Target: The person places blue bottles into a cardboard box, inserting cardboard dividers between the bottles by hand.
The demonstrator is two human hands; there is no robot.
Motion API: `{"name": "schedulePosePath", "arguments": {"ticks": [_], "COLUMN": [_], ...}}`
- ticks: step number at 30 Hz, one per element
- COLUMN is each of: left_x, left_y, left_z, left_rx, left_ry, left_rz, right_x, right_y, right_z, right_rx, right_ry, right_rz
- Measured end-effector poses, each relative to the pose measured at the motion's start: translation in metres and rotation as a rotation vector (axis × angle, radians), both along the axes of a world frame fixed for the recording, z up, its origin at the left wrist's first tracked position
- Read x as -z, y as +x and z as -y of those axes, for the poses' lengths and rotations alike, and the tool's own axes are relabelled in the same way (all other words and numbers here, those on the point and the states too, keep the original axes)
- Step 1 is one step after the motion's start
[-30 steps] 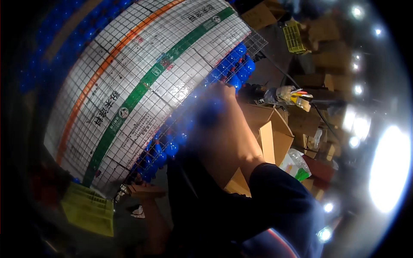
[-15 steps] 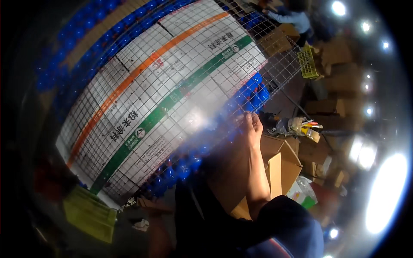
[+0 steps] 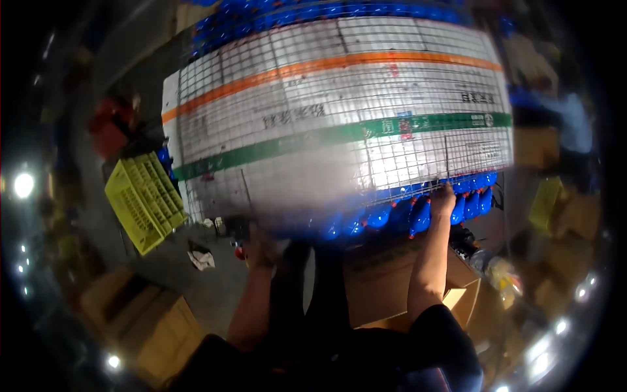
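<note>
A wire mesh panel point(image 3: 353, 85) lies over a broad white printed surface point(image 3: 418, 101) with an orange stripe and a green stripe. My right hand point(image 3: 444, 201) is closed on the mesh's near edge, right of the middle. Further left, my left hand point(image 3: 262, 245) is at the near edge of the same panel; blur and haze hide its fingers. Blue bottles point(image 3: 420, 214) with red caps stick out below the near edge, between and beside my hands. A pale smear over the picture's middle hides part of the mesh.
More blue bottles point(image 3: 274, 19) line the far side. A yellow-green plastic crate point(image 3: 145, 199) is at the left, with another crate point(image 3: 545, 202) at the right. Cardboard boxes point(image 3: 385, 281) stand by my legs and at the lower left point(image 3: 157, 326). A person point(image 3: 575, 124) in light blue is at the far right.
My view has swung so that the mesh looks level instead of slanted. My left hand has come into view at its near edge. The mesh juts out less past the white surface's right end.
</note>
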State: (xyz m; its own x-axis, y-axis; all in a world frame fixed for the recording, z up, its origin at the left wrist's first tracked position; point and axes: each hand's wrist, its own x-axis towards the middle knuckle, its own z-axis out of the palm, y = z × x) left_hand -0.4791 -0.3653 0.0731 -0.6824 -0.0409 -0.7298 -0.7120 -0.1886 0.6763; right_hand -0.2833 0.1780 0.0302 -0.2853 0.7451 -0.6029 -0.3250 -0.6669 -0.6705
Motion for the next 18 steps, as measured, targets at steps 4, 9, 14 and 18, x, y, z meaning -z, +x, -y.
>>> {"name": "schedulePosePath", "arguments": {"ticks": [4, 9, 14, 18], "left_x": [0.092, 0.100, 0.053, 0.022], "left_y": [0.023, 0.013, 0.011, -0.021], "left_z": [0.029, 0.035, 0.060, 0.087], "left_rx": [0.424, 0.789, 0.318, 0.261], "left_ry": [-0.615, -0.916, -0.141, 0.595], "left_rz": [-0.507, -1.057, -0.354, -0.395], "right_x": [-0.007, -0.053, -0.072, -0.136], "right_y": [-0.012, -0.025, 0.027, 0.026], "right_z": [-0.008, -0.004, -0.039, -0.027], "right_rx": [0.054, -0.269, -0.299, -0.312], "right_ry": [-0.176, 0.002, 0.184, 0.279], "right_rz": [-0.016, -0.010, -0.026, -0.082]}}
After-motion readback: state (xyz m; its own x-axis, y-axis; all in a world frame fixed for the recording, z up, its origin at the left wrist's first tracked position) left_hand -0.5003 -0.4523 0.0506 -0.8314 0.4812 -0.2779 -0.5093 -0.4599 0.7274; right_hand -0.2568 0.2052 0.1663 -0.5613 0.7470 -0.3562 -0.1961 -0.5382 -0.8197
